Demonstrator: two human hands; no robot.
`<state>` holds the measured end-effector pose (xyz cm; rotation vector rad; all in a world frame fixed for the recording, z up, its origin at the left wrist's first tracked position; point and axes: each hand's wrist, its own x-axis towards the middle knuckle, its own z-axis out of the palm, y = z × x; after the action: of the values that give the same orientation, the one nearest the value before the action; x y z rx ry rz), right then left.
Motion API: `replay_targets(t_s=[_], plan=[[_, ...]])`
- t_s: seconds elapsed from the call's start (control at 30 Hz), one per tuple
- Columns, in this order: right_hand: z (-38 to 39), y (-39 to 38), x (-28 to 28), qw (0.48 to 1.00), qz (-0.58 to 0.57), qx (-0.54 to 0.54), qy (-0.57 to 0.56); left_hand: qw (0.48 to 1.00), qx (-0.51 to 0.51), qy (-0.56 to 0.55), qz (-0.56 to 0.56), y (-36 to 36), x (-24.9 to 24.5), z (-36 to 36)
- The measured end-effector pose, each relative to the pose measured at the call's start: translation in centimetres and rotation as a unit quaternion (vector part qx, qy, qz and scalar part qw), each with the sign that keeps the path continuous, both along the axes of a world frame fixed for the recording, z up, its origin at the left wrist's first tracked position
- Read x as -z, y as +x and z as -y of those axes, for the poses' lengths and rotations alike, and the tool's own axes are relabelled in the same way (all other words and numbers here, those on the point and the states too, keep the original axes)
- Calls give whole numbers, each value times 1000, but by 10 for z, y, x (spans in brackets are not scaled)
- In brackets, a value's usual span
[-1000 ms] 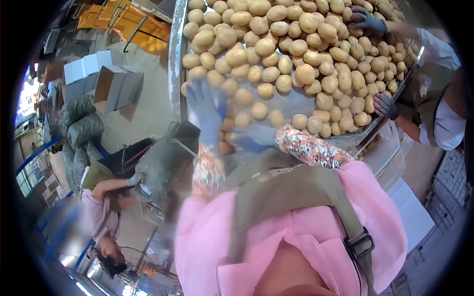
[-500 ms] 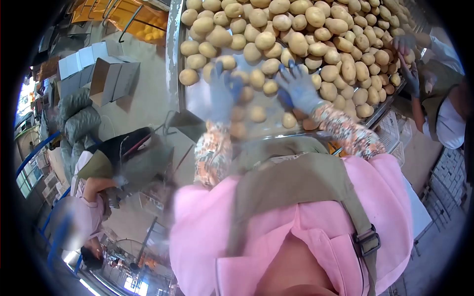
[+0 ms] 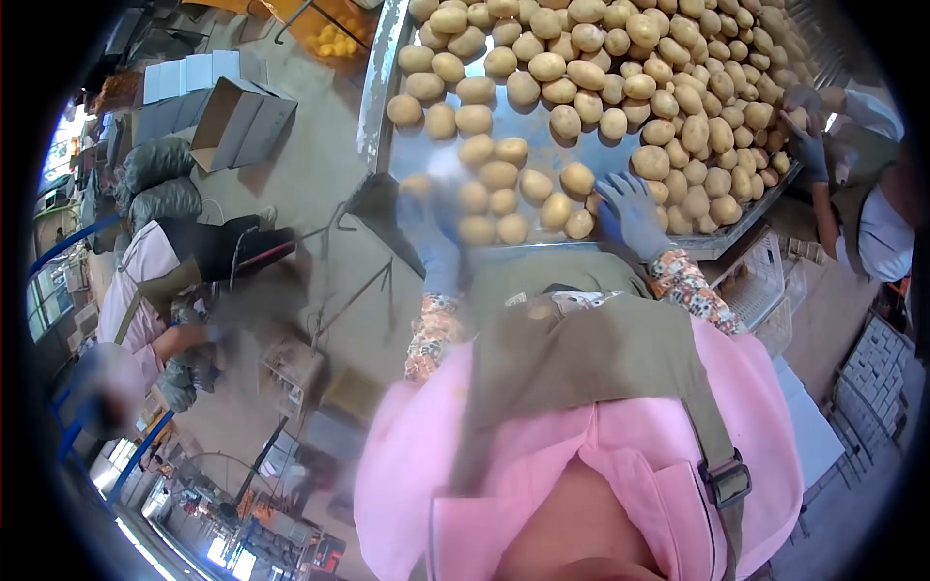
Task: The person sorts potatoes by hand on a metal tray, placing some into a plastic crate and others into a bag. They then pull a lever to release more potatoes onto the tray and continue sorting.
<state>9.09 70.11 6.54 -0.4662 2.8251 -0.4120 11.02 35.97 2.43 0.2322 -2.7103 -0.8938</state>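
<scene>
gloves (image 3: 632,208) blue | sleeves (image 3: 690,289) orange floral | apron (image 3: 581,358) olive | top (image 3: 601,465) pink | potatoes (image 3: 581,73) tan

Head-worn fisheye, looking steeply down, potato table (image 3: 380,77) close ahead

We are in a produce packing shed. At twelve o'clock a steel table (image 3: 376,77) carries a heap of potatoes (image 3: 620,68). Aproned, gloved workers stand at two o'clock (image 3: 872,223) and nine o'clock (image 3: 145,281). Cardboard boxes (image 3: 237,121) and full sacks (image 3: 160,179) sit on the concrete floor (image 3: 320,184) at ten o'clock.
</scene>
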Motion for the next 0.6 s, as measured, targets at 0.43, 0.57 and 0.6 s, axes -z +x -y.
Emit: replay_targets(t_s=[0.43, 0.57, 0.6], plan=[[66, 3, -14, 984, 12, -19, -174, 930, 233, -285, 12, -122, 21, -100], [20, 2, 6, 974, -48, 151, -160, 934, 182, 236, 199, -126, 20, -86], [4, 11, 16, 989, -26, 119, -82, 940, 251, 72, 220, -127, -5, -81]])
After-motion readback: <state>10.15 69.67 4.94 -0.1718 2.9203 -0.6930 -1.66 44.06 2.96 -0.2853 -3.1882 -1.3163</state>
